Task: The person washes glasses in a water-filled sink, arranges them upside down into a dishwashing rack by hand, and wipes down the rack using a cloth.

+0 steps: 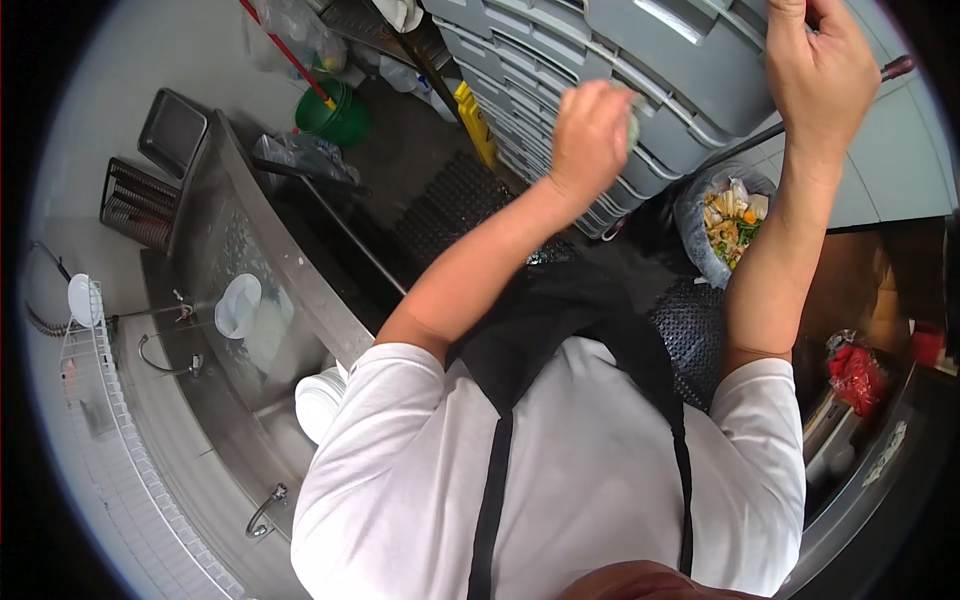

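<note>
A tall stack of grey plastic crates (680, 75) stands in front of me. My left hand (588, 140) is closed at the side of the stack, its fingers bent around a pale green cloth or sponge (633, 130), mostly hidden and blurred. Higher up, at the right end of the upper crate, my right hand (822, 75) has its fingers curled in. Whatever it grips, if anything, is cut off by the frame's top edge. Behind the right wrist runs a dark rod with a reddish-brown knob (898, 67).
To the left is a steel sink (290, 285) with a white container (238, 306) and stacked white plates (320, 405). A lined bin of food scraps (733, 225) sits below my right forearm. A green bucket (333, 110) and yellow sign (475, 122) stand beyond the black floor mat (450, 205).
</note>
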